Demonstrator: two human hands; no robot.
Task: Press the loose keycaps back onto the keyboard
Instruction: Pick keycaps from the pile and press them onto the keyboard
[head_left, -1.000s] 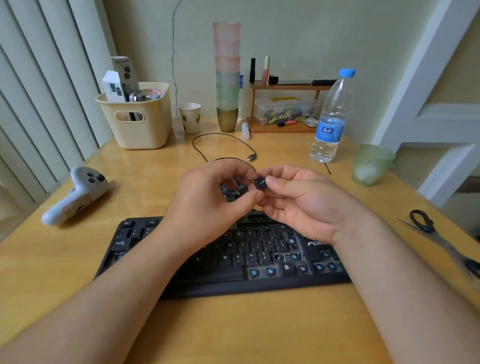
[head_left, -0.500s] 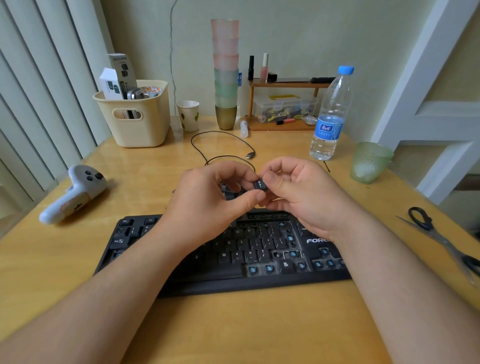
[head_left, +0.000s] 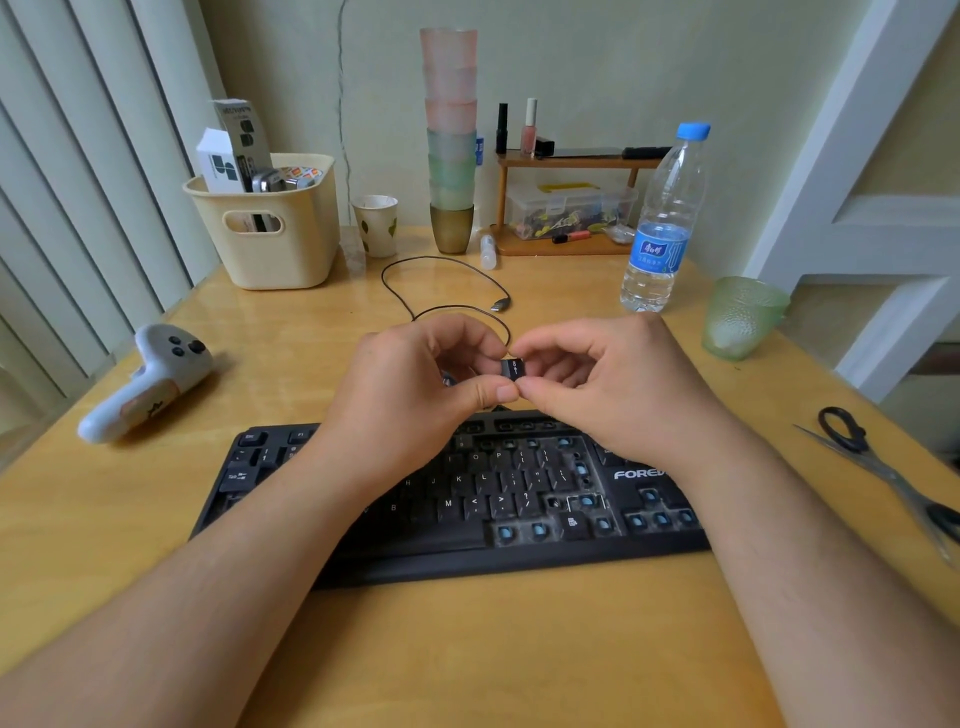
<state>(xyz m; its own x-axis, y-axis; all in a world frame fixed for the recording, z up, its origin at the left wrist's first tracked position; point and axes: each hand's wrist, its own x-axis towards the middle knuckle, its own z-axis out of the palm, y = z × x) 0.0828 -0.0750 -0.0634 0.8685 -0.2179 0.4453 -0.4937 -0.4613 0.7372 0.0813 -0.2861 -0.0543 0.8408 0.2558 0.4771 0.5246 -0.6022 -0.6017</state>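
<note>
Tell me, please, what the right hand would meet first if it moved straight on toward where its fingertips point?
Probably the left hand: the right hand points leftward, both pinch the black keycap, and their thumb tips nearly touch, though depth is uncertain.

Hands (head_left: 511, 387) hide keyboard's (head_left: 467, 499) upper middle keys.

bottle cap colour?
Blue, on the water bottle's cap; clearest in the head view.

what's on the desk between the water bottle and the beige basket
In the head view, between water bottle and beige basket: paper cup, stacked cups, wooden shelf.
</note>
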